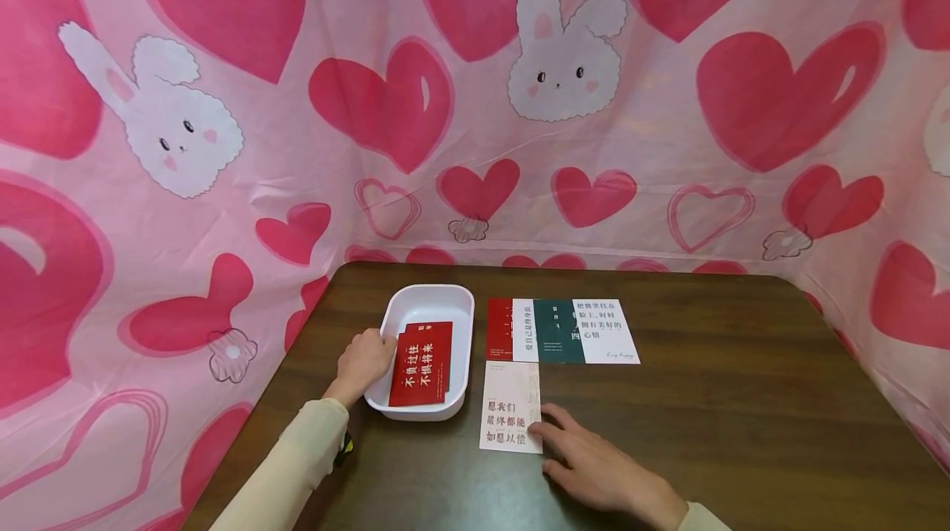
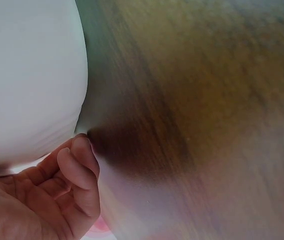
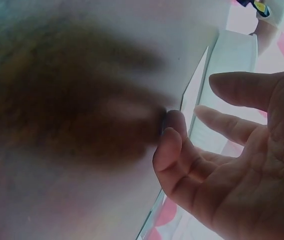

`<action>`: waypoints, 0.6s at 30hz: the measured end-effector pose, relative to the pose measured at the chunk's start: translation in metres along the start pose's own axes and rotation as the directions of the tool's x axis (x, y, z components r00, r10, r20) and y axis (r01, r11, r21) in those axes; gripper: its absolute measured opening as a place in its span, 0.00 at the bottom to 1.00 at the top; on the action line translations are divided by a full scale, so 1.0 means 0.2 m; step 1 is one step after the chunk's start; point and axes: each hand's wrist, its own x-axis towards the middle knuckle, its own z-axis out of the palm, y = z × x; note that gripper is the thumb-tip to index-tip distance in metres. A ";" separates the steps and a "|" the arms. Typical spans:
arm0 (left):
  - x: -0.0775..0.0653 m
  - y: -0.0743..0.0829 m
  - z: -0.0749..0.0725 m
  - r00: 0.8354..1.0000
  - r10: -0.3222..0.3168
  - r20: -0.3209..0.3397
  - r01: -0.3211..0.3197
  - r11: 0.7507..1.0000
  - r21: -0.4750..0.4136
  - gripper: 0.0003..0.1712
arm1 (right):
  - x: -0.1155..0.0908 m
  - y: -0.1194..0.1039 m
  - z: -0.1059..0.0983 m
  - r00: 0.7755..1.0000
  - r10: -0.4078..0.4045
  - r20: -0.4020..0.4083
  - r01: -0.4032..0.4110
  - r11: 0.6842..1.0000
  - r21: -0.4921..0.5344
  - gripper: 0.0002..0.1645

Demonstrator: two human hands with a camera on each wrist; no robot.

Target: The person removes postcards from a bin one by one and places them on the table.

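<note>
My left hand (image 1: 363, 366) grips the left rim of a white plastic tray (image 1: 463, 387); in the left wrist view its curled fingers (image 2: 76, 175) lie against the tray's outer wall. Inside the tray rest cards, a red card (image 1: 419, 378) with white Chinese characters on top and a dark green edge showing beneath. My right hand (image 1: 597, 465) lies at the right edge of a pale card (image 1: 505, 424), its index fingertip touching that card. In the right wrist view the right hand's fingers (image 3: 227, 125) are loosely bent and spread, with nothing held between them.
Above the pale card runs a row of overlapping cards: a red card (image 1: 500, 329), a white card (image 1: 524, 333), a dark green card (image 1: 557, 333) and another white card (image 1: 609, 337). The brown wooden table (image 1: 742, 382) meets a pink heart-and-rabbit curtain (image 1: 475, 119) behind.
</note>
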 end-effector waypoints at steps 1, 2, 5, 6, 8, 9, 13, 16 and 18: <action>0.00 0.00 0.00 1.000 0.001 0.000 -0.001 1.000 -0.001 0.20 | 0.00 0.00 0.00 1.000 -0.006 -0.006 0.006 1.000 0.000 0.28; 0.00 0.00 0.00 1.000 0.000 0.001 0.000 1.000 -0.002 0.21 | 0.00 0.00 -0.01 1.000 -0.013 -0.012 0.013 1.000 0.000 0.28; 0.00 0.00 0.00 1.000 0.002 0.003 -0.002 1.000 -0.007 0.21 | 0.00 -0.01 -0.03 0.999 -0.028 -0.026 0.028 1.000 0.003 0.28; 0.00 0.00 0.00 1.000 0.001 0.002 -0.001 1.000 -0.007 0.20 | 0.00 -0.01 -0.04 0.999 -0.028 -0.026 0.028 1.000 0.009 0.28; -0.01 0.00 0.00 1.000 0.001 0.001 -0.001 1.000 -0.007 0.20 | 0.00 -0.02 -0.06 0.999 -0.030 -0.032 0.030 0.999 0.013 0.28; -0.01 0.00 0.00 1.000 0.002 0.001 -0.002 1.000 -0.009 0.20 | 0.00 -0.02 -0.07 0.999 -0.031 -0.037 0.032 0.999 0.013 0.28; -0.01 0.00 0.00 1.000 0.002 -0.005 -0.002 1.000 -0.004 0.20 | 0.01 -0.03 -0.11 0.997 -0.042 -0.069 0.042 0.999 -0.004 0.28; -0.01 0.00 0.00 1.000 -0.002 -0.007 0.002 1.000 -0.003 0.20 | 0.02 -0.05 -0.15 0.992 -0.056 -0.116 0.052 0.998 -0.033 0.27; -0.01 0.01 0.00 1.000 -0.008 -0.005 0.008 1.000 -0.006 0.21 | 0.03 -0.08 -0.19 0.985 -0.066 -0.162 0.058 0.997 -0.054 0.25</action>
